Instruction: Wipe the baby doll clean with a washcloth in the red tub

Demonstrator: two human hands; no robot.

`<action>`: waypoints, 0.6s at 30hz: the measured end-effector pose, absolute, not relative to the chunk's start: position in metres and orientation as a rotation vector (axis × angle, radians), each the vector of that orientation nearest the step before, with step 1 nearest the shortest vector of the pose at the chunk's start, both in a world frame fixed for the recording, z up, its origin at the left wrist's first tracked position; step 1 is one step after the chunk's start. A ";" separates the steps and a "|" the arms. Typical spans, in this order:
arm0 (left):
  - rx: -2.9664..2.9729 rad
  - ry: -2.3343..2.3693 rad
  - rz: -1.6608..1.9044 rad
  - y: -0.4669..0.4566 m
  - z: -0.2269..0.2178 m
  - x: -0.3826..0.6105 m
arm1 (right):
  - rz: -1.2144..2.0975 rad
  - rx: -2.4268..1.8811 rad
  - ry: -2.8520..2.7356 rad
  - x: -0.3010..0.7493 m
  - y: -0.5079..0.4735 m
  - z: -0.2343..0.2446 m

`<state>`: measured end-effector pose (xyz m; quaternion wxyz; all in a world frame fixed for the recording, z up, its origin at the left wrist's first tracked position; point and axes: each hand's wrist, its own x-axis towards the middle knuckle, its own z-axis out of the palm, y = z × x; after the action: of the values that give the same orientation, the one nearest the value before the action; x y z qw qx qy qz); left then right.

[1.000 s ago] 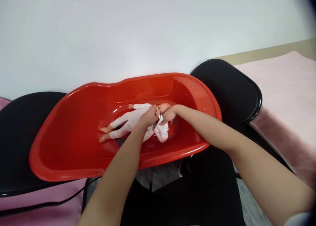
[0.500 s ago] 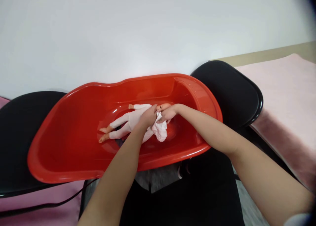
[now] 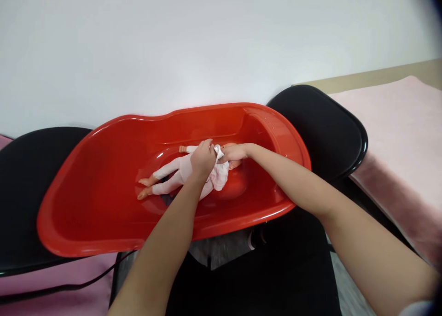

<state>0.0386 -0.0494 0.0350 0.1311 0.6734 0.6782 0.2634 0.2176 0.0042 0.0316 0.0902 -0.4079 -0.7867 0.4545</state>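
A baby doll (image 3: 171, 169) with a white cloth body and bare feet lies on its back in the red baby bathtub (image 3: 86, 182), its head toward the right end. Over its neck and chest hangs a crumpled pale pink-white cloth (image 3: 220, 177). My left hand (image 3: 203, 158) is closed at the cloth's upper left side, above the doll's chest. Just to the right, my right hand (image 3: 233, 153) pinches the cloth's top edge and covers most of the doll's head. The two hands nearly touch.
The tub rests across black chair seats at the left (image 3: 37, 187) and right (image 3: 321, 127). A white wall (image 3: 193, 44) stands close behind it. A pale pink cover (image 3: 404, 136) lies at the right, and pink fabric (image 3: 69, 279) at lower left.
My left hand has moved slightly up and away from me. The cloth has been drawn up and a little left, and a twist of it now stands up between my hands.
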 end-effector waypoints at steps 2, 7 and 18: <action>1.960 1.967 0.873 -0.050 0.034 0.039 | 1.413 -1.222 -2.366 0.217 0.008 0.036; 2.050 1.900 1.151 -0.053 0.031 0.043 | 1.394 -1.135 -2.431 0.217 0.012 0.045; 2.187 1.558 1.146 -0.045 0.013 0.041 | 1.278 -1.036 -2.184 0.243 -0.033 0.066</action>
<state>0.0415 -0.0449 0.0134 0.1108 0.7445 0.5303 0.3901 0.2430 -0.0334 0.0661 0.2021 -0.3710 -0.7823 0.4577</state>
